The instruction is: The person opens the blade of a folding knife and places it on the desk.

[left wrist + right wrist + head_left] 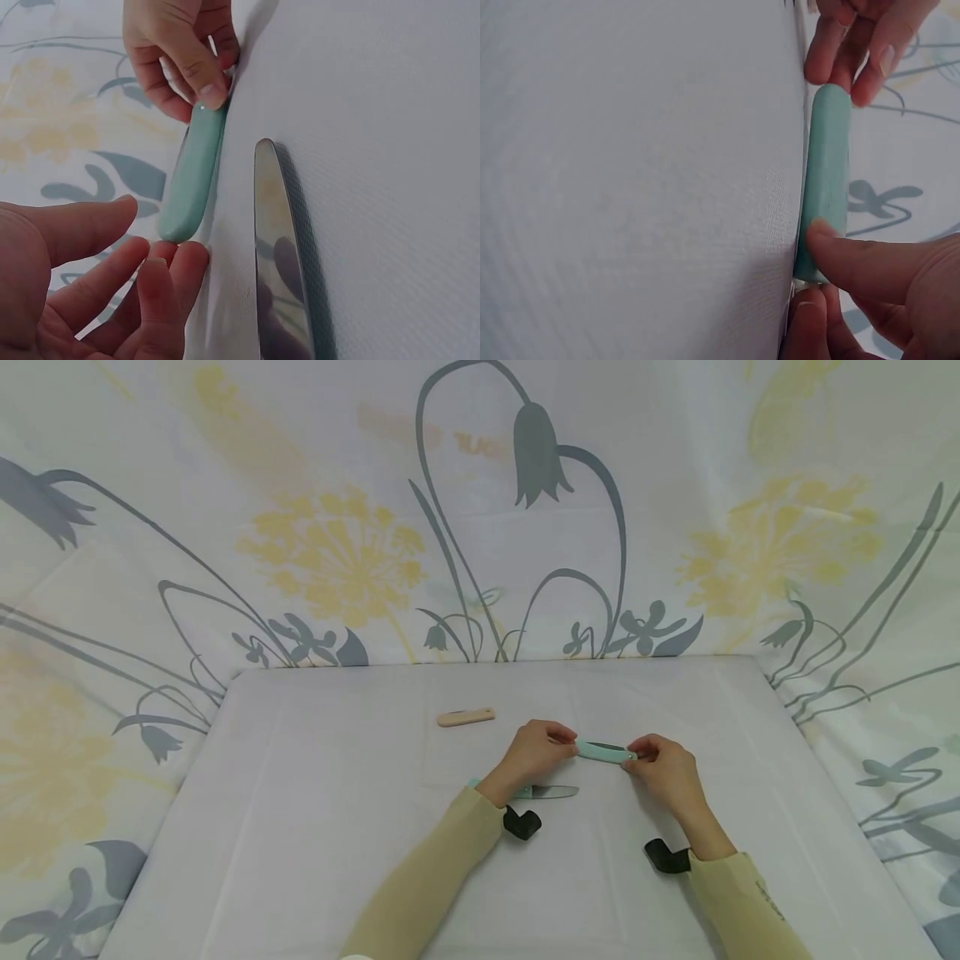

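A folded pocket knife with a mint green handle (pixel 603 752) is between the two hands, just above or on the white surface. My right hand (pixel 666 772) pinches one end of it between thumb and fingers, seen closely in the right wrist view. At the other end, the fingertips of my left hand (pixel 536 747) touch or nearly touch the handle, while its thumb stands apart in the left wrist view. A second mint green knife (pixel 555 792) lies unfolded under the left wrist, which hides part of its handle; its blade points right.
A folded beige pocket knife (pixel 465 717) lies farther back, left of the hands. The white-covered table (pixel 315 827) meets a flower-patterned cloth (pixel 652 527) at its back and sides. Black straps with camera mounts (pixel 522 823) sit at both wrists.
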{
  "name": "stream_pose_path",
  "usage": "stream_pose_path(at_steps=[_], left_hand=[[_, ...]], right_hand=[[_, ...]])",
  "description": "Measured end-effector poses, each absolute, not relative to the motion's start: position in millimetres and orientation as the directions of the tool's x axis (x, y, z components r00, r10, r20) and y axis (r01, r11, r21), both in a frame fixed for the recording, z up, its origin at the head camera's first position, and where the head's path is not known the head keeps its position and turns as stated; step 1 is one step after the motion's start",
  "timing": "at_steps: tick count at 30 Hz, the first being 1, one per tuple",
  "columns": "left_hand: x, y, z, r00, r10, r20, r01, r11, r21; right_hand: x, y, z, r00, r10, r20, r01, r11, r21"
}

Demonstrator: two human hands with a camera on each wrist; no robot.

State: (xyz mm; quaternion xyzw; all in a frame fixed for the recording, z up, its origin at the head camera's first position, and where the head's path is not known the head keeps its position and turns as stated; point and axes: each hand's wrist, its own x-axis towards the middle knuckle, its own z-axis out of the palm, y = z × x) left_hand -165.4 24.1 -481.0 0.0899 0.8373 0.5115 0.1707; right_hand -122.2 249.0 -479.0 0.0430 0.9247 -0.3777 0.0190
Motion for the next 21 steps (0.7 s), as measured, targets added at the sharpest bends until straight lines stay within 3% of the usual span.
stream_pose_path(at_steps=[12, 21], left_hand=[[-165.7, 22.5, -482.3, -0.934, 0.304, -0.187, -0.07, 0.359, 0.931], [-164.8, 16.9, -480.9, -0.942, 0.264, -0.205, -0.102, 0.357, 0.929]], right_hand=[[-122.1, 247.9, -475.5, -0.997, 0.074, -0.033, 0.075, 0.697, -0.713], [-115.5, 237.2, -461.5, -0.996, 0.058, -0.072, 0.093, 0.638, -0.765]])
